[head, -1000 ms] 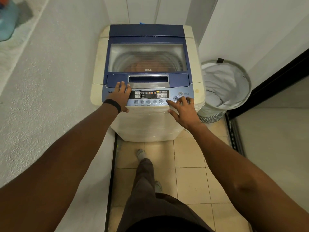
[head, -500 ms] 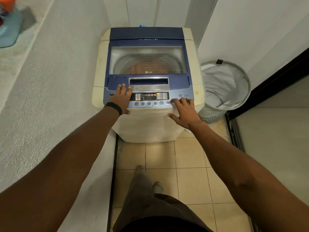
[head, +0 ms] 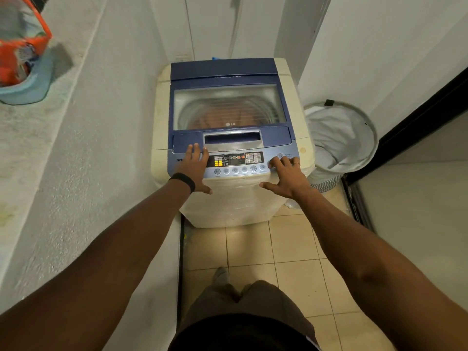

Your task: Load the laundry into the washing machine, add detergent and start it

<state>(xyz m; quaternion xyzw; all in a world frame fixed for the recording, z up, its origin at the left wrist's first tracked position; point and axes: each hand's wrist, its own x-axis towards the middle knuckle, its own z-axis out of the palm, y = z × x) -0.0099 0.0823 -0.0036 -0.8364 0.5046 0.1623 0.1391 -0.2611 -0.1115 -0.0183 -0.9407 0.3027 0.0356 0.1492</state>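
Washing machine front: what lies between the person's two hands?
In the head view, the control panel with its row of round buttons lies between the left hand and right hand.

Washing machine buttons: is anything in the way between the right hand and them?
Nothing visible. The right hand has its fingertips on the control panel, beside the power button. The left hand lies flat on the panel's left end.
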